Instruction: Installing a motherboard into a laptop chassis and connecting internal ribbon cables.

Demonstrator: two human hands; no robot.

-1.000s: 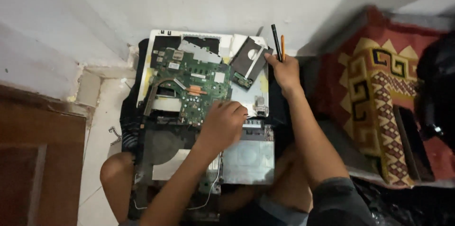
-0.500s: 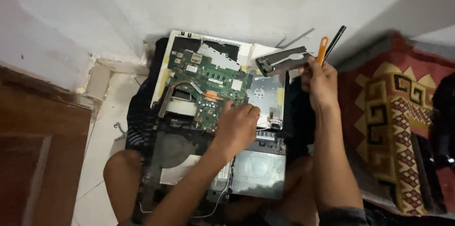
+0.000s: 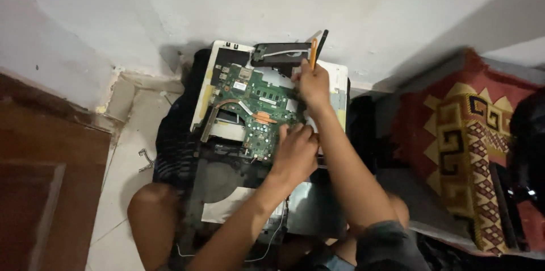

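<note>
Head view: our left hand (image 3: 295,154) presses flat, fingers spread, on the green motherboard's (image 3: 255,113) 4 o'clock corner, over the opened laptop chassis (image 3: 218,180). Our right hand (image 3: 313,84), at 1 o'clock, pinches an orange-handled tool (image 3: 313,54) beside the black drive caddy (image 3: 279,55). We'd keep the board pinned and pry gently.

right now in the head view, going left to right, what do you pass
brown wooden panel → bare knee → green circuit board → right hand holding an orange tool → patterned red and yellow rug
</note>
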